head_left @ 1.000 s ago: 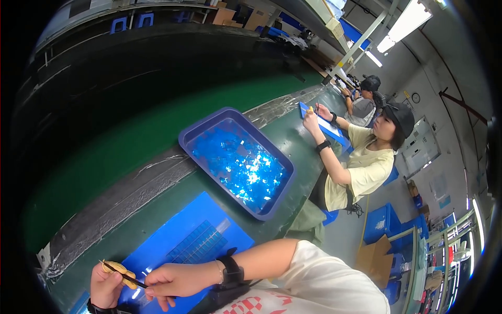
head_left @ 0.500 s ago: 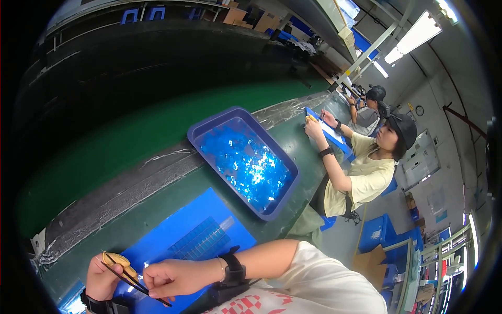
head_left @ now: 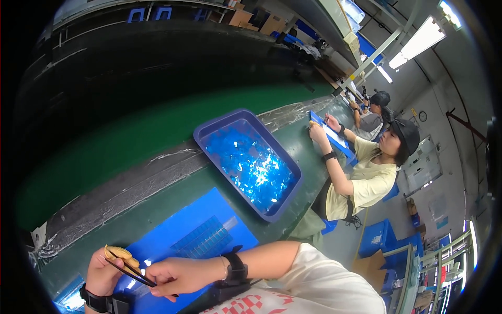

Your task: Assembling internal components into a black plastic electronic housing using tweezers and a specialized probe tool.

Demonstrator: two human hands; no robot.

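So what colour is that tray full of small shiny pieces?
The tray is blue, clearest in the head view.

Brown cardboard boxes stand in a row at the far top, beyond the dark conveyor, with blue crates just beside them. At the lower right, on the floor behind the seated co-worker, a brown cardboard box sits against a blue crate. On the grey wall at the right hangs a small round white sign, with pale rectangular panels below it. A small white label sticks to the surface's left edge.
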